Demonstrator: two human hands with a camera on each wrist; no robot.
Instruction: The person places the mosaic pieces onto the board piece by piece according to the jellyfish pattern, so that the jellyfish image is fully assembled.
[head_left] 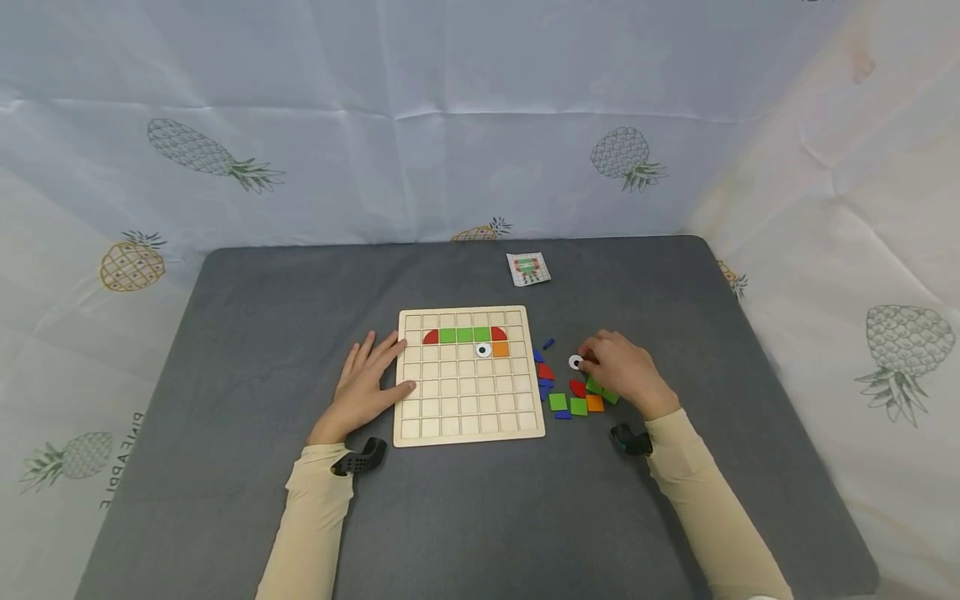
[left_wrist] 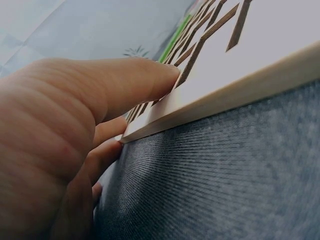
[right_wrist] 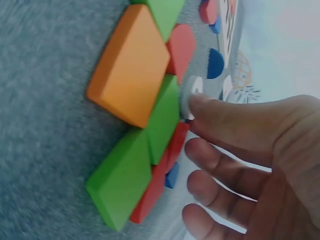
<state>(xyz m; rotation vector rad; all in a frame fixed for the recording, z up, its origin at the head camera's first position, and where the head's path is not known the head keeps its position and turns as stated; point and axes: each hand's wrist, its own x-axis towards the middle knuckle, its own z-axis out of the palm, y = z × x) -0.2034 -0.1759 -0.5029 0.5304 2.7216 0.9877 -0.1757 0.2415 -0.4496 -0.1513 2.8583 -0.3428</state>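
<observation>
A light wooden grid board point(head_left: 468, 408) lies on the table. Its upper rows hold green squares point(head_left: 465, 335), red quarter-round pieces at both ends, an orange square point(head_left: 500, 349) and a white eye disc with a black centre point(head_left: 483, 350). My left hand point(head_left: 360, 396) rests at the board's left edge, fingers spread, its thumb point(left_wrist: 145, 80) on the wood. Right of the board, my right hand point(head_left: 626, 371) pinches a second white eye disc point(head_left: 574, 362) by its edge; in the right wrist view the thumb point(right_wrist: 220, 115) covers part of this disc point(right_wrist: 187, 95).
Beside the board lie loose pieces: green squares point(head_left: 578, 407), an orange square point(head_left: 595, 403), red quarter-rounds point(head_left: 577, 388) and blue pieces point(head_left: 562, 415). Behind the board lies a small pattern card point(head_left: 528, 269). A pineapple-print cloth point(head_left: 480, 67) hangs beyond the grey table point(head_left: 465, 517).
</observation>
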